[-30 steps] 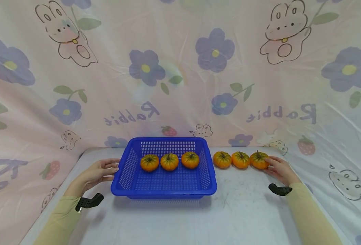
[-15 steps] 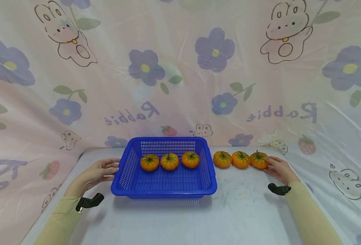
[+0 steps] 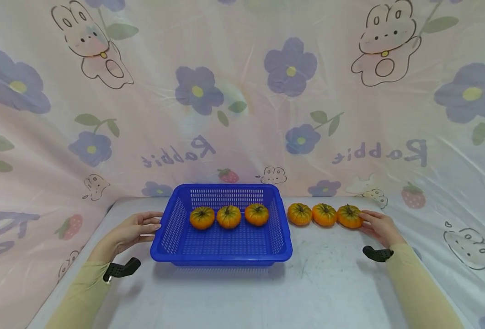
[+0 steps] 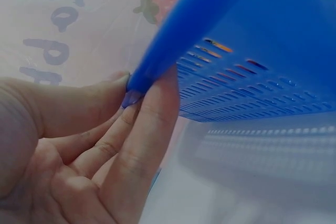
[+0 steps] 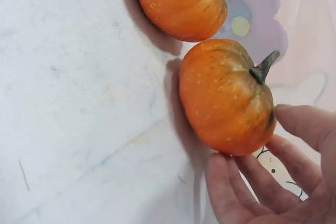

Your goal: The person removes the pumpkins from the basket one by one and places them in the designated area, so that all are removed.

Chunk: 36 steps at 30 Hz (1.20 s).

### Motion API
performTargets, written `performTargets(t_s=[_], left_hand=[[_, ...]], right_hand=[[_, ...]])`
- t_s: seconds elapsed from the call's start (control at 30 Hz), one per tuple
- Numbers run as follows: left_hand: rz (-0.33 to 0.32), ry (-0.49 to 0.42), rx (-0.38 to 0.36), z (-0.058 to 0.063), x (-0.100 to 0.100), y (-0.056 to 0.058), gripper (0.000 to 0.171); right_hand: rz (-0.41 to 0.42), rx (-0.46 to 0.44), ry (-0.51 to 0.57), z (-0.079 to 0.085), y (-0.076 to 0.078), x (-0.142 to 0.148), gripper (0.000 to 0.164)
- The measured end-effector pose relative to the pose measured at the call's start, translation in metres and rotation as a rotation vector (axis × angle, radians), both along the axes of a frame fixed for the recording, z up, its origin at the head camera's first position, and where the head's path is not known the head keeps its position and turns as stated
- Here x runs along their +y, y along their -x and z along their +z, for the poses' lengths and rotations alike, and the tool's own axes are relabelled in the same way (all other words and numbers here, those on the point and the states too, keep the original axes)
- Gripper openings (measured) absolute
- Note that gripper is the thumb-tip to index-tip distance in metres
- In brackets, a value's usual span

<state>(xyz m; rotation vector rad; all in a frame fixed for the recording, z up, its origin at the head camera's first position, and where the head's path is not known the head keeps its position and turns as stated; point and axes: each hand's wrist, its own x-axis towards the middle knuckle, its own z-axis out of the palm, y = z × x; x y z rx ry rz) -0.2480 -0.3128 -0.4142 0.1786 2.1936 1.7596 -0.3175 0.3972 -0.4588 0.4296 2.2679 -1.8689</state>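
Note:
A blue plastic basket [image 3: 221,263] stands on the table with three small orange pumpkins in a row inside: the left pumpkin [image 3: 202,218], the middle pumpkin [image 3: 228,217] and the right pumpkin [image 3: 256,214]. My left hand [image 3: 133,232] pinches the basket's left rim between thumb and fingers, plain in the left wrist view. Three more pumpkins line up right of the basket: a near one [image 3: 299,214], a middle one [image 3: 324,214] and an end one [image 3: 349,216]. Beside the end pumpkin is my right hand [image 3: 380,227], thumb and fingertips at its side, not wrapped round it.
Behind the table [image 3: 242,297] hangs a curtain [image 3: 242,114] printed with flowers and rabbits, which also runs along both sides. The basket's right wall stands close to the pumpkin row. A black wrist camera [image 3: 120,269] sits on the left forearm.
My right fingers have drawn slightly right, off the end pumpkin's face. The head view has shifted a little. The left hand, basket and other pumpkins keep their places.

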Motion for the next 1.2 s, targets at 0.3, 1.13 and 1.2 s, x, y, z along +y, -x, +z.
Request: performTargets(t_s=[0.3, 1.13, 1.2], left_hand=[[-0.009, -0.008, 0.001, 0.0, 0.0, 0.001, 0.063], [-0.004, 0.001, 0.009, -0.001, 0.0, -0.001, 0.063], [-0.005, 0.0, 0.01, 0.0, 0.0, 0.0, 0.063]], right_hand=[[0.011, 0.056, -0.133, 0.006, -0.002, 0.002, 0.062], [0.292, 0.265, -0.305, 0.088, -0.02, -0.061, 0.066], [0.307, 0.277, -0.299, 0.094, -0.02, -0.068, 0.066]])
